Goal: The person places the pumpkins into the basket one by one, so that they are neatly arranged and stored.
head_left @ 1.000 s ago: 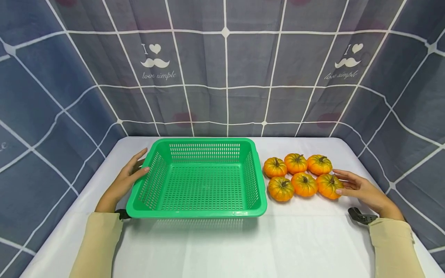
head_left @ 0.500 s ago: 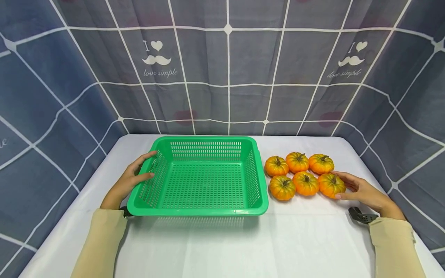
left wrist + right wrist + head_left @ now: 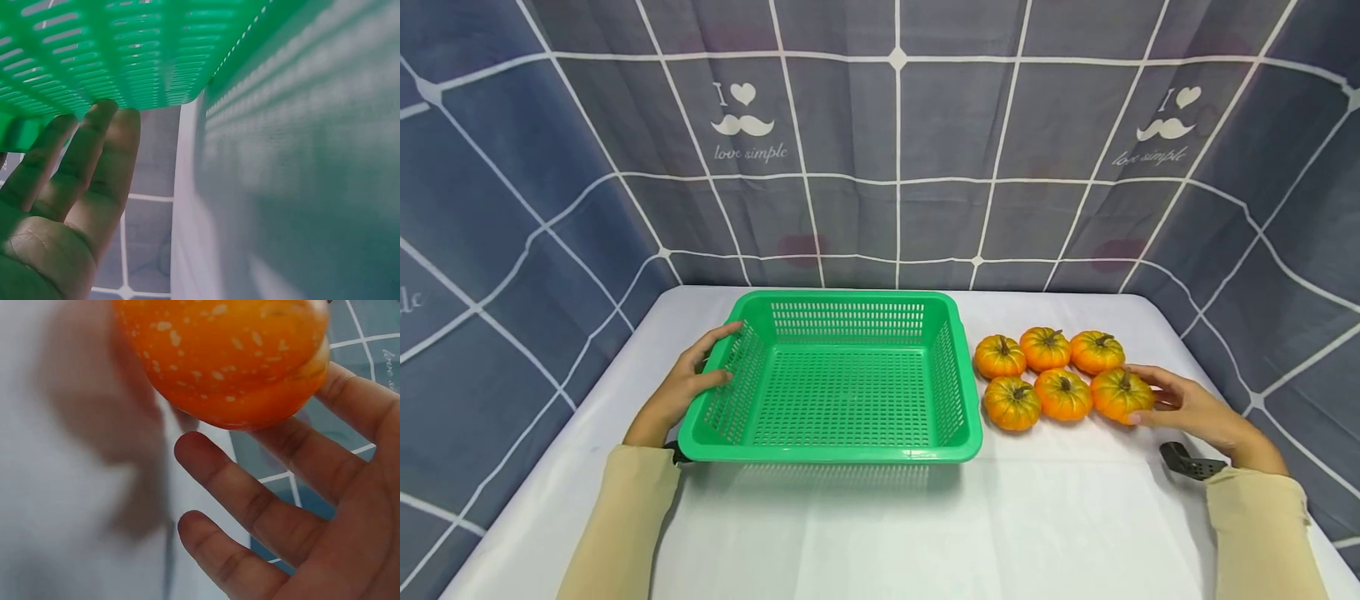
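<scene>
A green plastic basket (image 3: pixel 842 457) with slotted walls stands on the white-covered table. At its left side, my left hand (image 3: pixel 679 389) grips the rim, thumb and index finger over the edge. In the left wrist view, three fairly straight fingers (image 3: pixel 94 150) lie under the slotted wall. My right hand (image 3: pixel 1206 414) pinches the nearest-right small orange pumpkin (image 3: pixel 1122 395) between thumb and fingers. In the right wrist view, this pumpkin (image 3: pixel 225 362) sits above two fingers that stay off it; its top is cut off by the frame.
Several other small pumpkins (image 3: pixel 1063 395) stand in two rows just right of the basket, the closest beside its right wall. Grey checked curtains (image 3: pixel 850 217) rise behind the table (image 3: pixel 925 533) and along both sides.
My left hand has moved right, and its fingers now reach over the basket's rim. The right hand has closed in on its pumpkin, which has shifted slightly. The head view has tilted a little.
</scene>
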`<state>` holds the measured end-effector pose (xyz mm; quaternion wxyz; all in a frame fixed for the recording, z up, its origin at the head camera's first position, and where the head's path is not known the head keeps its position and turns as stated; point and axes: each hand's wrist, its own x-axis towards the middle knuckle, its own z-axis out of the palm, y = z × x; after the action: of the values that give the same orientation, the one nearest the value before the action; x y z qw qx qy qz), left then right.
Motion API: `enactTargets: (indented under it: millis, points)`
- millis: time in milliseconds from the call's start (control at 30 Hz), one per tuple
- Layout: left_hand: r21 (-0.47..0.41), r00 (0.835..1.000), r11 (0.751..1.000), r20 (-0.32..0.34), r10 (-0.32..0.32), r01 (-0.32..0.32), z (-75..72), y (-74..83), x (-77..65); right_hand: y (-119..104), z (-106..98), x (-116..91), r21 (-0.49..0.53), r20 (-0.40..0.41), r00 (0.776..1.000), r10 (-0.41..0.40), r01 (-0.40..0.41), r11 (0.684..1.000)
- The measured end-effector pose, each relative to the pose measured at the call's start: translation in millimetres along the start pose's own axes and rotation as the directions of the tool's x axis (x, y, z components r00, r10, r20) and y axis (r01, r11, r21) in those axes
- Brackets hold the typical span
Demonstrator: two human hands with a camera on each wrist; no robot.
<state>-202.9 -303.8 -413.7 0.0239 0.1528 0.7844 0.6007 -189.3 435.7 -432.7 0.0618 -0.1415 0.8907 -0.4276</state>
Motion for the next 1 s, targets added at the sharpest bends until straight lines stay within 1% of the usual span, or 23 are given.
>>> enactTargets:
  millis: [133,300,433,667,800,900,1000]
  points:
    - [-0.033,1.000,0.999,-0.005,0.011,-0.011,0.7,-0.1,1.2,-8,-3,-2,-0.037,-0.014,1.000,-0.021,0.020,0.999]
    - [-0.044,1.000,0.999,-0.005,0.027,-0.027,1.2,0.0,2.3,-19,-6,-2,-0.069,-0.026,0.999,-0.028,0.026,0.997]
    - [-0.031,1.000,0.999,-0.006,0.021,-0.021,1.5,0.9,2.7,-26,-8,-3,-0.060,-0.038,0.998,-0.052,0.050,0.997]
    - [0.018,1.000,1.000,-0.014,-0.007,0.007,0.3,2.8,2.0,-37,-3,-1,-0.002,-0.074,0.985,-0.154,0.154,0.988]
    - [0.018,1.000,1.000,-0.012,-0.013,0.013,-0.2,2.3,-0.5,-42,2,2,0.026,-0.101,0.976,-0.193,0.197,0.980]
    - [0.019,1.000,1.000,-0.010,-0.010,0.010,-0.5,0.9,-1.5,-47,6,2,0.013,-0.117,0.970,-0.211,0.214,0.977]
    - [0.040,1.000,0.999,-0.008,-0.003,0.003,-0.1,0.0,-1.6,-53,9,2,-0.021,-0.126,0.968,-0.216,0.215,0.976]
